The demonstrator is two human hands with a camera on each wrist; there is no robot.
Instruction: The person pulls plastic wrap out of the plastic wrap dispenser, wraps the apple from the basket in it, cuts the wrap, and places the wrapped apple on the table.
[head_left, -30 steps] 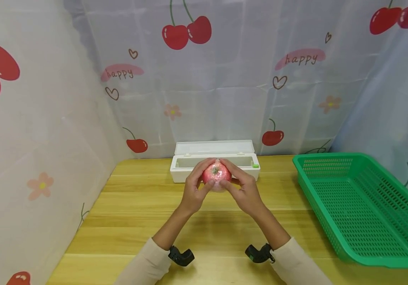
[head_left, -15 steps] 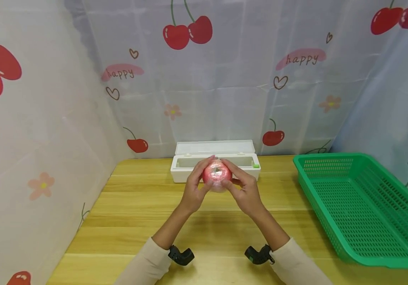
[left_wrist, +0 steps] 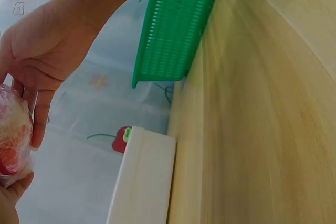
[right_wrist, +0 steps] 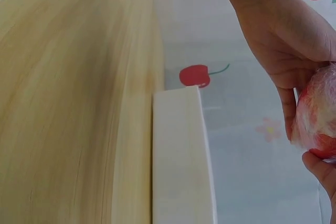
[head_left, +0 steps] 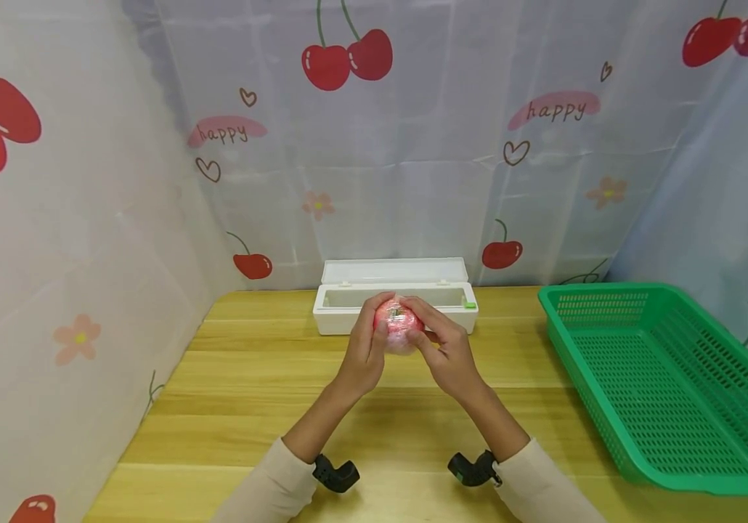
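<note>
A red apple [head_left: 397, 318] wrapped in clear plastic film is held between both hands above the table, its stem end facing up in the head view. My left hand [head_left: 364, 352] grips its left side, thumb on the near face. Opposite it, my right hand [head_left: 447, 354] holds the right side with curled fingers and thumb. Both wrist views show crinkled film around the apple [left_wrist: 13, 135], and its underside looks whitish and bunched. Fingers behind the fruit are partly hidden.
Behind the hands stands a white film dispenser box [head_left: 336, 322] with its lid [head_left: 393, 271] raised and a green slider [head_left: 470, 305] at its right. A green perforated basket [head_left: 599, 392] sits on the right of the wooden table [head_left: 250, 407]. Printed curtains [head_left: 413, 189] enclose the back and sides.
The left hand has shifted slightly rightward and rolled around the apple, its thumb now pointing more upward. The apple has turned a little. The box and basket stay put.
</note>
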